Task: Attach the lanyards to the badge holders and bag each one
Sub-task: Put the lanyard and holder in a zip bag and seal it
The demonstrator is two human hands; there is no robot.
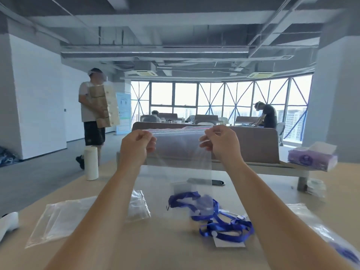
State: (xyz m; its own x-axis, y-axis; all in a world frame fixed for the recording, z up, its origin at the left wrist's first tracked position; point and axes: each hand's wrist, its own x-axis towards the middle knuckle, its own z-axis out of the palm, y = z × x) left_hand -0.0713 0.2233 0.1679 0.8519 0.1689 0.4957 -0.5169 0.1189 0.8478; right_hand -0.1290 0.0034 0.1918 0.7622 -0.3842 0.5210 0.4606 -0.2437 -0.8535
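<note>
Both hands hold a clear zip bag (180, 152) up in front of me, above the table. My left hand (136, 147) pinches its top left corner and my right hand (221, 142) pinches its top right corner, along the zip strip. The bag hangs flat with nothing visible inside. Below it on the table lies a tangle of blue lanyards (220, 221) with clear badge holders (204, 204) among them. A white card (229, 243) lies under the nearest loop.
Spare clear bags lie at the left (58, 221) and centre-left (139, 205), another at the right edge (319, 227). A white roll (91, 162) stands at the table's left edge, a tissue pack (311, 158) at the right, a dark phone (217, 182) beyond. A person carrying boxes (93, 112) walks at left.
</note>
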